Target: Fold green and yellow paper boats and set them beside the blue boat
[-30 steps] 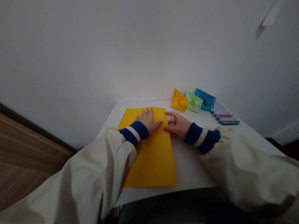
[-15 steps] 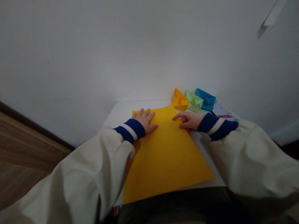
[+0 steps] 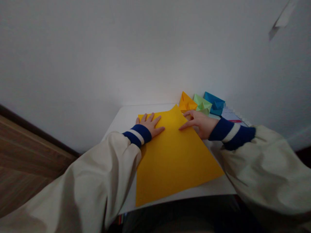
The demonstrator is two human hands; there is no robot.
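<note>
A large yellow sheet of paper lies unfolded on a small white table, turned slightly askew. My left hand rests flat on the sheet's far left part, fingers spread. My right hand touches the sheet's far right edge with the fingers stretched out and the index pointing left. Both arms wear cream sleeves with blue and white cuffs.
Three folded paper boats stand at the table's back right against the wall: a yellow boat, a green boat and a blue boat. A blurred flat object lies beside them. Wooden floor shows at the left.
The folded yellow sheet has been opened out to the right into a wider sheet. My right hand moved right and back with its edge; my left hand stayed pressed on the paper.
</note>
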